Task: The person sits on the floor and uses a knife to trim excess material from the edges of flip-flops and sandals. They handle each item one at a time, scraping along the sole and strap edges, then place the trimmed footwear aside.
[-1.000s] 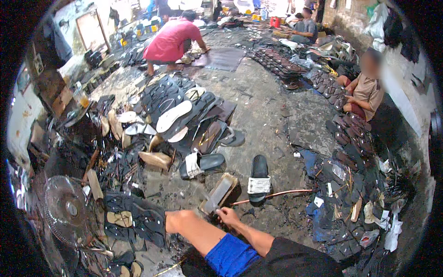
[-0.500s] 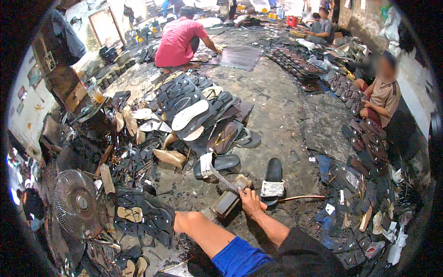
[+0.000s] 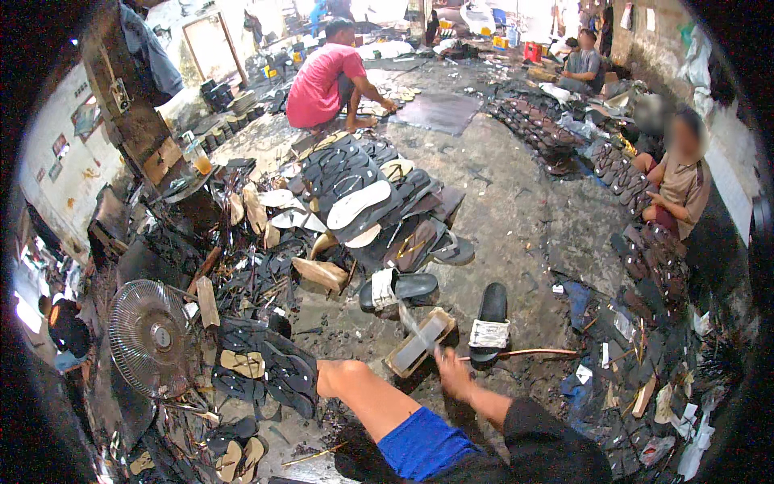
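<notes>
My right hand (image 3: 454,377) is closed round a knife (image 3: 413,324), its long narrow blade smeared by motion and pointing up and left. The blade passes over a grey whetstone (image 3: 418,345) set in a wooden block (image 3: 393,365) on the floor; whether they touch I cannot tell. Beyond the block lies a black slide sandal with a white strap (image 3: 417,285). Another such sandal (image 3: 491,310) rests just right of it, close to my hand. My left hand is out of sight.
My bare knee (image 3: 348,379) is left of the block. A heap of flip-flops (image 3: 355,189) rises ahead, with a wooden chunk (image 3: 319,273) before it. A fan (image 3: 149,339) stands left. Scraps (image 3: 637,395) litter the right. A person in pink (image 3: 326,85) squats farther off; others sit right.
The view has shifted, so the scene sits farther right. My right hand has drawn the knife back toward me; more of the whetstone shows and the blade points more steeply away.
</notes>
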Demonstrator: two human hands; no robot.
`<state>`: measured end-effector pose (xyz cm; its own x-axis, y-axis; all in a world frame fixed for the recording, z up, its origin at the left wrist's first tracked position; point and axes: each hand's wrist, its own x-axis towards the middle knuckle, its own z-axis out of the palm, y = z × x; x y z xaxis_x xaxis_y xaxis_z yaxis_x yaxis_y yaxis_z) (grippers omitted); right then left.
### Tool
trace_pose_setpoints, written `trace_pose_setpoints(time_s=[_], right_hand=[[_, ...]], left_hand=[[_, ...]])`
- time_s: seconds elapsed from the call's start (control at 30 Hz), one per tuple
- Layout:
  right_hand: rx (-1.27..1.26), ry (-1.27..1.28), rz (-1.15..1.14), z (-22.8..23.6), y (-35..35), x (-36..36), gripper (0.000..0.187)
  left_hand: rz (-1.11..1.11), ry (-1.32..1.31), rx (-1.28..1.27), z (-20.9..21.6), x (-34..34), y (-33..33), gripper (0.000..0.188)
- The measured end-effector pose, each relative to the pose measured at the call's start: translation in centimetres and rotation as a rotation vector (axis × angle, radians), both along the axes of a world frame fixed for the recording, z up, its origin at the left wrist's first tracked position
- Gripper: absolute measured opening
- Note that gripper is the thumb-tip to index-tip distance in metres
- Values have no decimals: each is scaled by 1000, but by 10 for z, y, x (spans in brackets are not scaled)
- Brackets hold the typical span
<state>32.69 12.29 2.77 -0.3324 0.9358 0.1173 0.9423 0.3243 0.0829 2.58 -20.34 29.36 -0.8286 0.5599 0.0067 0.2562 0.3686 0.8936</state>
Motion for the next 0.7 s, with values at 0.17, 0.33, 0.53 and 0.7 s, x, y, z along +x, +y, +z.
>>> trace_pose_setpoints(time_s=[0.17, 0.33, 0.53, 0.7], right_hand=[[-890, 838, 108, 108, -73, 29, 44], [-1062, 1605, -106, 244, -63, 22, 47], [-869, 1084, 629, 292, -139, -69, 36], [-1043, 967, 766, 287, -171, -70, 32]], left_hand=[[294, -165, 0, 22, -18, 23, 50], [328, -246, 452, 62, -39, 26, 44], [386, -764, 672, 86, -35, -3, 47], [575, -647, 432, 76, -10, -34, 45]])
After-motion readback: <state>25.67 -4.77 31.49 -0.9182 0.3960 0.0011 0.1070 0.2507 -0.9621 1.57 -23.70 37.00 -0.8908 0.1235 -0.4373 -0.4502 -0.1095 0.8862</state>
